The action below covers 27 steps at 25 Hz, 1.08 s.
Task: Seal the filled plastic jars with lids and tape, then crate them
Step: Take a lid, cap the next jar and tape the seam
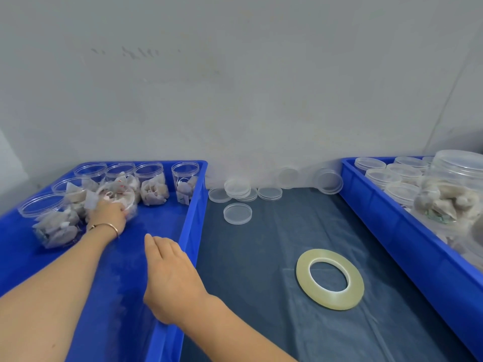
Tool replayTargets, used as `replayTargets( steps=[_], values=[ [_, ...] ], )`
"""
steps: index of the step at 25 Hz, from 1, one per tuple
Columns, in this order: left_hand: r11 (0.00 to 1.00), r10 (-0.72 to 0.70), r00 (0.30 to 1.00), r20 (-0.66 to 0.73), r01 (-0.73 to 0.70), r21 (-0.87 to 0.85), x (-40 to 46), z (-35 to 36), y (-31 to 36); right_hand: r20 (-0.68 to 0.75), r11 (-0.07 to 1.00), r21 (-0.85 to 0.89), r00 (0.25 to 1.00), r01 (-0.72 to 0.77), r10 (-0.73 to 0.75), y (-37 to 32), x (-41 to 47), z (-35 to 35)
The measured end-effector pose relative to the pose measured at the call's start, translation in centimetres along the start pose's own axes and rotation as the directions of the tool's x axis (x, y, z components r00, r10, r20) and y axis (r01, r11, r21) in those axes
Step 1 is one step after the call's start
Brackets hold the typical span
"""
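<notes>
Reaching far into the left blue crate [194, 205], your left hand [108, 214] has its grip curled round a tilted filled jar [119, 195], with a thin bangle [105, 227] on that wrist. Your right hand [170, 278] hovers over the crate's near wall, fingers straight and loosely together, holding nothing. Other open filled jars stand in the same crate. Loose clear lids [237, 212] lie on the dark tabletop [261, 257] between the crates, the tape roll [329, 278] flat near you. Lidded jars fill the right crate [392, 212].
</notes>
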<state>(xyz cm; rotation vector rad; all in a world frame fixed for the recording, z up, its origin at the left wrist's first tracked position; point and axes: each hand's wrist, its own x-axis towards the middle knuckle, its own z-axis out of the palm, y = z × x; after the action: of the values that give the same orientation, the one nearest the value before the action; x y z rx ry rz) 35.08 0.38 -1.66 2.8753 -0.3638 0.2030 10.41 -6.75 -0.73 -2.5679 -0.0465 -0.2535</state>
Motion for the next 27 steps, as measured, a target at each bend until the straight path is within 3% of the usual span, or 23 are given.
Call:
replayTargets(
  steps=[3,6,9,12,15,17,19,22,24,26,27],
  values=[
    [0.962,0.019,0.990,-0.136,-0.055,-0.267,-1.5,-0.6,1.9,-0.023,1.000,-0.011,1.000,0.014,-0.015,0.2,0.2,0.1],
    [0.880,0.090,0.955,-0.284,-0.209,-0.426,-3.6,-2.8,6.3,-0.028,1.000,0.003,0.999,0.024,-0.024,0.5,0.4,0.1],
    [0.771,0.074,0.864,-0.498,-0.367,-0.521,-6.5,-6.2,11.1,-0.105,0.967,0.249,0.994,0.063,-0.038,0.9,-0.6,-0.2],
    [0.631,0.306,0.763,-0.570,-0.611,-0.479,-10.0,-8.9,15.0,-0.315,0.837,0.538,0.945,0.099,0.091,2.7,-4.0,-0.3],
    [0.487,0.671,0.635,-0.384,-0.767,-0.418,-14.5,-8.5,17.8,-0.590,0.771,0.630,0.706,0.097,0.393,7.0,-8.6,-1.2],
    [0.421,0.810,0.541,-0.227,-0.806,-0.416,-17.7,-6.7,19.1,-0.609,0.768,0.640,0.595,-0.022,0.524,10.6,-11.2,-2.5],
    [0.399,0.863,0.489,-0.123,-0.811,-0.428,-20.7,-4.5,19.9,-0.546,0.765,0.634,0.633,-0.118,0.550,13.1,-12.9,-3.8],
    [0.447,0.864,0.504,-0.008,-0.773,-0.450,-23.3,-2.6,19.7,-0.513,0.738,0.674,0.728,0.014,0.455,14.4,-13.8,-4.0],
    [0.441,0.886,0.449,0.116,-0.739,-0.510,-22.7,-2.8,19.0,-0.512,0.746,0.665,0.734,0.010,0.446,14.9,-14.1,-3.4],
    [0.436,0.881,0.426,0.207,-0.560,-0.704,-20.7,-3.5,18.7,-0.489,0.748,0.663,0.754,-0.005,0.439,15.3,-14.4,-2.7],
    [0.441,0.848,0.490,0.202,-0.439,-0.783,-19.5,-3.5,18.8,-0.477,0.751,0.660,0.767,-0.011,0.430,15.5,-14.6,-2.5]
  ],
)
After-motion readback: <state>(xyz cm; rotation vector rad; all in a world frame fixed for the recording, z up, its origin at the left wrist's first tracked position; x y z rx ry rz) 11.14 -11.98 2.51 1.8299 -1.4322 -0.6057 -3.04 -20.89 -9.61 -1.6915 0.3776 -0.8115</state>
